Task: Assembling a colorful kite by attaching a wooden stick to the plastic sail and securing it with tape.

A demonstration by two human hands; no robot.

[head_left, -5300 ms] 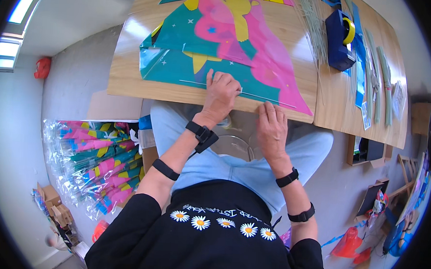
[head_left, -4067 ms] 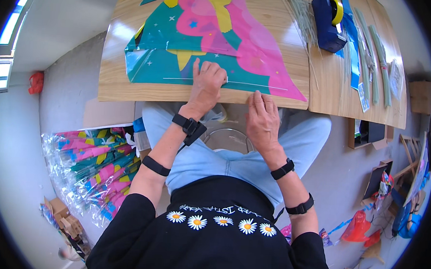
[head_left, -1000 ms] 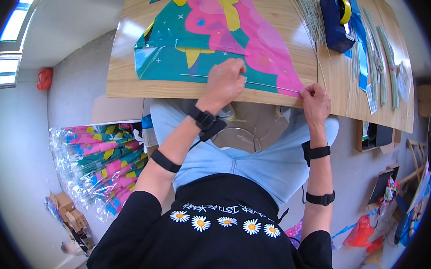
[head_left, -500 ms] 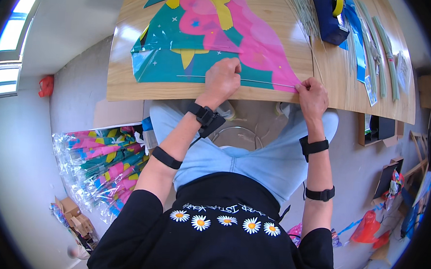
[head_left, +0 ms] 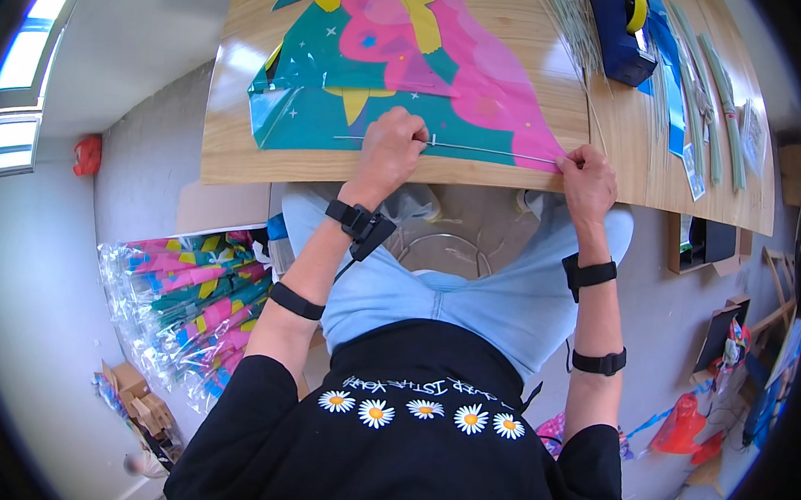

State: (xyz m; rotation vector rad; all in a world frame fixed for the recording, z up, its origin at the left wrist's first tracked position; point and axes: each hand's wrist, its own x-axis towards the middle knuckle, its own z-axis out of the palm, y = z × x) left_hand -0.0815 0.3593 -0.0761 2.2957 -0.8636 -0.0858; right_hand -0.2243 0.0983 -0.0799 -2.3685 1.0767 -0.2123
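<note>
Hands spread along a thin rod at the kite's lower edge

The left hand and right hand, now wider apart than before, each pinch the thin rod across the colourful kite sheet near the tabletop edge.

The near strip of the wooden table to the left of the left hand lies bare, so a hand could slide along that edge without meeting anything. Between the two hands a thin rod runs across the lower edge of the colourful kite sheet, barring a low pass there; the right hand pins its far end. Beyond the right hand the way is crowded: a blue tape dispenser, a fan of thin sticks and long blue and green strips (all lying close together). Bare wood shows at the table's near right corner.
</note>
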